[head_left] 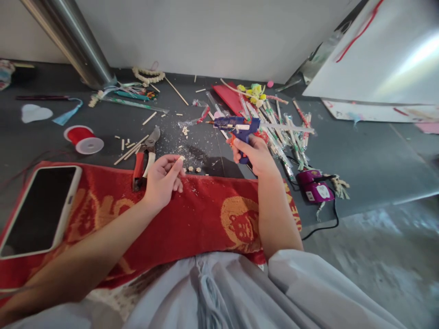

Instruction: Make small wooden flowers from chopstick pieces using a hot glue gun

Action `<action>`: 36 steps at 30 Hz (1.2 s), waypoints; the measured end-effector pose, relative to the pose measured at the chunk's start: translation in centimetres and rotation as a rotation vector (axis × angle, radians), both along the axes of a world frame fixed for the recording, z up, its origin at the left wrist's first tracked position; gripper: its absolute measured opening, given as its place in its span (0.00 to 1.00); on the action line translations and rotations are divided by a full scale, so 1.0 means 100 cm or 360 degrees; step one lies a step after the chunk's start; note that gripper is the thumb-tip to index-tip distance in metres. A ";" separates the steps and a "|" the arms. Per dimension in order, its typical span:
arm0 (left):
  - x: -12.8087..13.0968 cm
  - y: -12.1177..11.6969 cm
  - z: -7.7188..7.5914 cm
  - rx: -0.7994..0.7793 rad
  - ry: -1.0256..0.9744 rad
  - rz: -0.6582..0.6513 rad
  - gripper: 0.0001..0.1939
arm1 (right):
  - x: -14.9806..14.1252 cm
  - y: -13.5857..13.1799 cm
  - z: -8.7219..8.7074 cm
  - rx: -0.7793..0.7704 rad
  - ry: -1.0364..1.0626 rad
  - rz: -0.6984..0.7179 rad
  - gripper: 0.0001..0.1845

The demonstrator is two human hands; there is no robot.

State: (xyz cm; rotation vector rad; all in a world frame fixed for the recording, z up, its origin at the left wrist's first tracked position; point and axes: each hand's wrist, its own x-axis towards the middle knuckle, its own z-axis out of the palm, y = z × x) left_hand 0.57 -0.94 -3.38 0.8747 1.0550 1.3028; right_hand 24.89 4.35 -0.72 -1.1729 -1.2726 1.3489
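Grey clothing (pixel 226 292) fills the bottom of the frame, closest to the camera I am watching through. Just above it, a red towel (pixel 202 214) with orange patterning runs along the near edge of the dark surface (pixel 370 151), and a phone (pixel 39 208) with a dark screen and pale case lies on its left end.

Of the two hands, I see the left hand (pixel 161 179) near the centre, thumb and index finger closed on a small pale piece (pixel 182 158), the other fingers loosely curled. The right hand (pixel 255 153), right of centre, is wrapped around the handle of a blue glue gun (pixel 236 123); I can't tell whether the trigger is pressed. Its nozzle points left, above and to the right of the pinched piece, well apart from it. A clear stick (pixel 288 128) juts from its back.

Small flower-shaped pieces (pixel 190 169) lie just beyond the towel. Left of centre, cutters (pixel 150 142) with one red and one white handle rest partly on the towel, beside thin pale sticks (pixel 132 153). I make out a red-wound spool (pixel 82 138) farther left, wrapped sticks (pixel 298 137) right of the gun, and a purple power block (pixel 313 185) at centre right.
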 end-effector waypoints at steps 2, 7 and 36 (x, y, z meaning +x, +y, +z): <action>0.000 0.000 0.002 -0.0027 -0.0032 0.0051 0.19 | -0.006 -0.006 0.006 -0.0015 -0.0062 0.0177 0.23; 0.002 0.000 0.007 -0.0075 -0.0085 0.0118 0.20 | -0.016 -0.016 0.013 -0.0006 -0.0141 0.0517 0.24; 0.000 0.000 0.001 0.0031 -0.0032 0.0070 0.18 | -0.016 -0.016 0.004 -0.0174 -0.0258 0.0679 0.24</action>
